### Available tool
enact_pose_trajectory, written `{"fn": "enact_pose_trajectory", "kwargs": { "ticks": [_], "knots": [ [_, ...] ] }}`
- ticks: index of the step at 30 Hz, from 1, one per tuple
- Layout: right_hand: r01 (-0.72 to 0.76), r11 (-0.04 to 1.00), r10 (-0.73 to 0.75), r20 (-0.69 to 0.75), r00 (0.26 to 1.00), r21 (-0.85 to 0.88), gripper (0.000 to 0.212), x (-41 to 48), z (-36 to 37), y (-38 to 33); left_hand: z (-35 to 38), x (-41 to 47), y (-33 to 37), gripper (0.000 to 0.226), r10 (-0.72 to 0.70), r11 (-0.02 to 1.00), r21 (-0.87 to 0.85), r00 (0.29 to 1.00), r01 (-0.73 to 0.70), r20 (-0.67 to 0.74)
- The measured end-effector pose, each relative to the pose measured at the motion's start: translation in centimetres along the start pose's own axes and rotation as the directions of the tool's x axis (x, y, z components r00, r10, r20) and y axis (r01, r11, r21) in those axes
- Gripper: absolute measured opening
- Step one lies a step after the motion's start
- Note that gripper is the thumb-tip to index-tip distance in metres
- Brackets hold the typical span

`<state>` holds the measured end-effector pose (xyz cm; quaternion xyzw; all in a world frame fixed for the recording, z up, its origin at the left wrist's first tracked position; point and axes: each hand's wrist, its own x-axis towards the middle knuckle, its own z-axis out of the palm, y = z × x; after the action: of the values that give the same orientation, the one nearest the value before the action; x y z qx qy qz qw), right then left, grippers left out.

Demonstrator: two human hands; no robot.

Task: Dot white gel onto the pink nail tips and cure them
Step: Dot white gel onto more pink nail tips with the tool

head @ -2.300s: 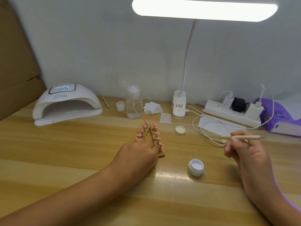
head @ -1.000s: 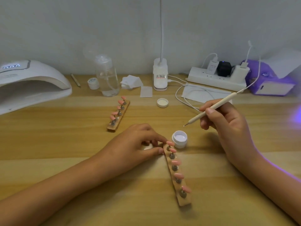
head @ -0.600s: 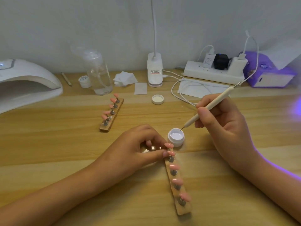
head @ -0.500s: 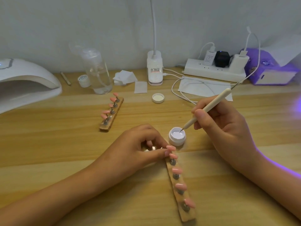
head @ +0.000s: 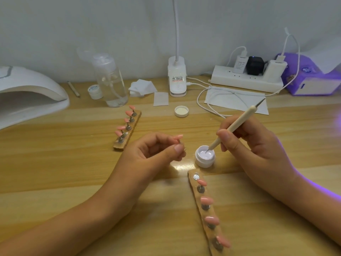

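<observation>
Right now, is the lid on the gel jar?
No, the jar is open, the tool dips its tip inside, and a lid lies apart.

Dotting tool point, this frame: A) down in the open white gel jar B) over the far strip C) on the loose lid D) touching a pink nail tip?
A: the right hand holds the dotting tool with its point in the gel jar; the pink nail tip pinched in the left hand is apart from it.

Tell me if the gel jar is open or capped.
Open: the jar is uncapped, white gel shows inside, and the dotting tool dips into it.
</observation>
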<state>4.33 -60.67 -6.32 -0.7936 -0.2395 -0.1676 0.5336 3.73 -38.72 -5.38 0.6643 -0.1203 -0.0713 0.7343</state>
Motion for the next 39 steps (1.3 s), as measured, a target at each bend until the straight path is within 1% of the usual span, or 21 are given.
{"fn": "enact_pose_trajectory", "kwargs": {
  "ticks": [4, 12, 14, 16, 18, 20, 21, 23, 24, 26, 28, 30, 31, 34, 39],
  "knots": [
    [-0.01, 0.999, 0.012, 0.035, 0.999, -0.052, 0.006, 0.0, 0.0, -0.1, -0.2, 0.1, -0.2, 0.013, 0.014, 1.0, 0.023, 0.998, -0.016, 0.067],
    [-0.012, 0.997, 0.015, 0.044, 0.999, -0.082, 0.006, 0.0, 0.0, -0.2, -0.3, 0.0, -0.4, 0.012, 0.007, 0.998, 0.059, 0.995, -0.013, 0.104],
    [-0.005, 0.996, 0.007, 0.026, 1.0, -0.085, 0.005, -0.1, 0.0, -0.2, -0.3, 0.0, -0.4, 0.011, 0.001, 0.997, 0.072, 0.994, -0.009, 0.112],
    [-0.024, 1.0, 0.024, -0.023, 0.999, -0.01, 0.009, -0.1, 0.1, -0.3, -0.3, 0.0, -0.5, 0.01, -0.004, 0.997, 0.074, 0.993, -0.005, 0.122],
    [-0.063, 0.985, 0.08, -0.098, 0.992, 0.158, 0.011, 0.1, 0.2, -0.4, -0.2, 0.0, -0.4, 0.012, -0.011, 0.997, 0.08, 0.992, 0.001, 0.126],
    [-0.097, 0.943, 0.153, -0.158, 0.976, 0.317, 0.005, 0.3, 0.2, -0.7, -0.2, -0.1, -0.4, 0.014, -0.018, 0.995, 0.096, 0.991, 0.006, 0.131],
    [-0.118, 0.916, 0.194, -0.166, 0.967, 0.383, 0.01, 0.4, 0.2, -0.7, -0.2, -0.1, -0.3, 0.015, -0.021, 0.994, 0.11, 0.991, 0.006, 0.135],
    [-0.164, 0.851, 0.259, -0.127, 0.957, 0.499, 0.024, 0.3, 0.3, -1.0, -0.3, -0.1, -0.3, 0.015, -0.022, 0.99, 0.142, 0.988, 0.001, 0.15],
    [-0.179, 0.816, 0.274, -0.096, 0.957, 0.55, 0.027, 0.3, 0.5, -1.2, -0.3, -0.1, -0.3, 0.014, -0.021, 0.989, 0.151, 0.987, -0.003, 0.157],
    [-0.19, 0.76, 0.265, -0.029, 0.964, 0.621, 0.022, 0.1, 0.9, -1.5, -0.2, -0.1, -0.3, 0.013, -0.024, 0.989, 0.149, 0.986, -0.001, 0.168],
    [-0.176, 0.745, 0.234, -0.005, 0.972, 0.643, 0.008, -0.2, 1.3, -1.8, -0.2, -0.1, -0.3, 0.012, -0.03, 0.989, 0.147, 0.983, 0.004, 0.179],
    [-0.18, 0.754, 0.228, 0.004, 0.974, 0.632, 0.021, -0.5, 1.5, -1.9, -0.3, -0.1, -0.3, 0.014, -0.025, 0.987, 0.161, 0.98, -0.007, 0.196],
    [-0.181, 0.762, 0.23, 0.001, 0.973, 0.622, 0.022, -0.6, 1.5, -1.9, -0.3, -0.1, -0.2, 0.015, -0.023, 0.986, 0.169, 0.978, -0.013, 0.207],
    [-0.202, 0.762, 0.258, -0.003, 0.966, 0.615, 0.009, -0.6, 1.5, -1.8, -0.3, -0.3, -0.1, 0.016, -0.028, 0.984, 0.179, 0.973, -0.013, 0.228],
    [-0.235, 0.761, 0.274, 0.028, 0.961, 0.604, 0.007, -0.6, 1.5, -1.9, -0.3, -0.3, -0.3, 0.016, -0.03, 0.98, 0.198, 0.977, -0.013, 0.21]
  ]
}}
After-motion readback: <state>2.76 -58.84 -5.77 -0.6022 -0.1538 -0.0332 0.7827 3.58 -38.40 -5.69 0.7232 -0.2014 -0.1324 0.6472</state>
